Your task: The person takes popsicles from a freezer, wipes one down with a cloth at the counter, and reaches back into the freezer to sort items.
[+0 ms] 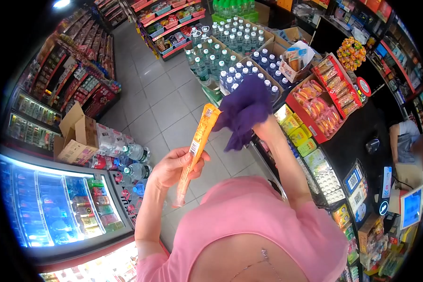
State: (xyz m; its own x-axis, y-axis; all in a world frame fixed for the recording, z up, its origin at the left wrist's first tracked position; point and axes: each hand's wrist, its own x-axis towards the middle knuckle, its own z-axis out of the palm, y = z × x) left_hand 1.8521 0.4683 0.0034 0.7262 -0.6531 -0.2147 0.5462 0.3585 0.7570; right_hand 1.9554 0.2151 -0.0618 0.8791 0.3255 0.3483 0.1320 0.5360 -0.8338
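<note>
My left hand (170, 168) is closed around a long, narrow orange snack packet (202, 131), thumb across its front. The packet tilts, its upper end leaning right and its clear lower end hanging below my fingers. A crumpled dark purple cloth (245, 109) is bunched in my right hand (267, 129), and it covers most of those fingers. The cloth's left edge is close beside the packet's top; whether they touch I cannot tell. Both hands are held up in front of me, above the grey tiled floor (162, 110).
Boxed water bottles (203, 70) stand ahead. To the right runs a black counter (345, 145) with a red box of packaged snacks (315, 110) and a screen (411, 207). A lit drinks fridge (63, 202) and an open carton (77, 136) are at left. Another person's arm (395, 143) shows behind the counter.
</note>
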